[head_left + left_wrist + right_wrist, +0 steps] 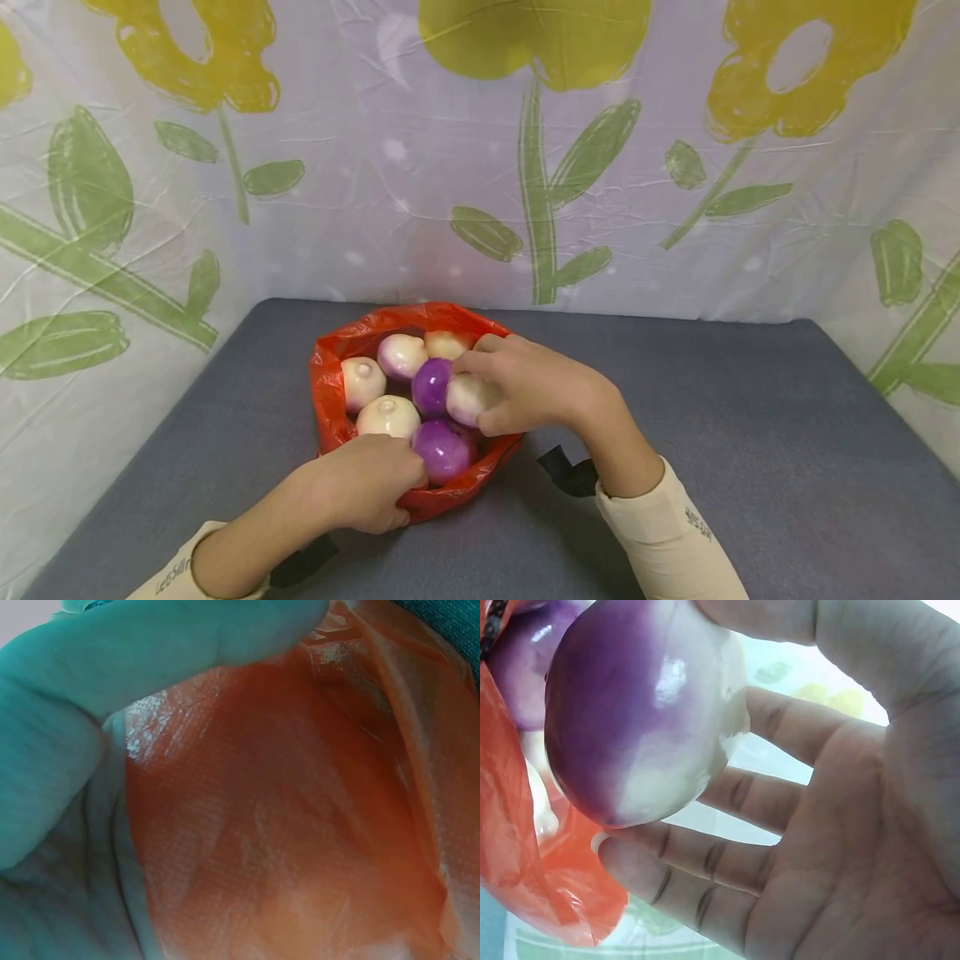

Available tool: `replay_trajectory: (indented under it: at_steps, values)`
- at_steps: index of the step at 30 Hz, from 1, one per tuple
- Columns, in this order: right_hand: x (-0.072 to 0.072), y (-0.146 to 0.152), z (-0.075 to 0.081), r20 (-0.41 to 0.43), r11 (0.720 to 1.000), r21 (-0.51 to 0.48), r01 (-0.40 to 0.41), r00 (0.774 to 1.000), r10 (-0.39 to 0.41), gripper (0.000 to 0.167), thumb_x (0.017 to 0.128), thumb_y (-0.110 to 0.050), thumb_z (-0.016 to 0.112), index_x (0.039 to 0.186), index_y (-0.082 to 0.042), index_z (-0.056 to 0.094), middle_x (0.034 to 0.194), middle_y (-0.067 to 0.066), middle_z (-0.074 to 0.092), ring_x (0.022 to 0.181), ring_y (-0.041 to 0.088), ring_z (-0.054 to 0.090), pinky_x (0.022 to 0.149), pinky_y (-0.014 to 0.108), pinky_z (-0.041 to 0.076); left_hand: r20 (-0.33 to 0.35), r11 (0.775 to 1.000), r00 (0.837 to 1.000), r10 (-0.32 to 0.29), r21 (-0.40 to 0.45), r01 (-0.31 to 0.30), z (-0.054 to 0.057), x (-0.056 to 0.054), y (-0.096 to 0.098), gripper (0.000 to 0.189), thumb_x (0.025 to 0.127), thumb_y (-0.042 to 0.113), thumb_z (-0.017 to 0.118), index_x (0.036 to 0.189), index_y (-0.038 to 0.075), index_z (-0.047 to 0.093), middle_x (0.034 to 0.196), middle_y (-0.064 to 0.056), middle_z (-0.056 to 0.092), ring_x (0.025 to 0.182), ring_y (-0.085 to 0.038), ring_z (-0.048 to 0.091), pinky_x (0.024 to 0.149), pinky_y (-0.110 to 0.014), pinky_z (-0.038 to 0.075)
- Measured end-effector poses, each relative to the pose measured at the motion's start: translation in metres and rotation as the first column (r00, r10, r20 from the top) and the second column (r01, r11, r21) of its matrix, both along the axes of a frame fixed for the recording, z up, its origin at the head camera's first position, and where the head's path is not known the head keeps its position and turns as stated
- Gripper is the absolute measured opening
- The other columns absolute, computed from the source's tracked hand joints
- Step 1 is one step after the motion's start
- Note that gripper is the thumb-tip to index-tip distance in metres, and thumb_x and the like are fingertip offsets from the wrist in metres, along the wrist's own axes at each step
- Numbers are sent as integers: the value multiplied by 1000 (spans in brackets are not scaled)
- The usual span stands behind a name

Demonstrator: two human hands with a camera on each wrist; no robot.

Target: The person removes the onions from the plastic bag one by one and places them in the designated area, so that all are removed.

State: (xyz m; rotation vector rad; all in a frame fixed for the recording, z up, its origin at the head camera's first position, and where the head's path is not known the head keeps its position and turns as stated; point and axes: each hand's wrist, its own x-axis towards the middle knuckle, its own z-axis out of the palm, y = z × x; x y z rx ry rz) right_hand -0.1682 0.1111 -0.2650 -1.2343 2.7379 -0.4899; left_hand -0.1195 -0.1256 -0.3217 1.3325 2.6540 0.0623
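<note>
A red plastic bag [328, 392] stands with its mouth wide and its rim rolled outward, holding several glossy purple-and-white onions. My left hand [367, 483] grips the bag's near rim; in the left wrist view the red film [285, 802] runs beneath the thumb. At the right side of the bag's mouth, my right hand [536, 383] holds an onion [641, 712] between thumb and fingers, purple on one side and whitish on the other. Beside it in the bag are a deep purple onion [431, 387], another purple onion [444, 452] and a cream-coloured onion [388, 417].
The bag is on a dark grey table [712, 417], near its far left part. Behind the table hangs a white curtain [360, 200] printed with yellow flowers and green leaves. A black strap [566, 473] shows by the right wrist.
</note>
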Motion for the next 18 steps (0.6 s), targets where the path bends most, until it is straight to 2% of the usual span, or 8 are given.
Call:
replay_trajectory:
  at_steps: [11,18]
  values:
    - [-3,5,0,-3,999,-39,27,1000,-27,47,78,-18,70,125,-16,67,122,2,59,104,20,53,86,35,44,-13,1000,1000,-4,10,4,-2,0,0,31,68,23,88,66,22,57,58,12,42,53,-10,37,53,-29,35]
    - [-5,5,-1,-68,997,-53,52,996,-56,49,77,-18,73,126,-14,66,120,3,58,102,24,49,81,35,44,-6,1000,1000,-2,2,2,-3,-1,0,30,69,24,89,68,22,59,59,13,44,54,-10,38,54,-29,36]
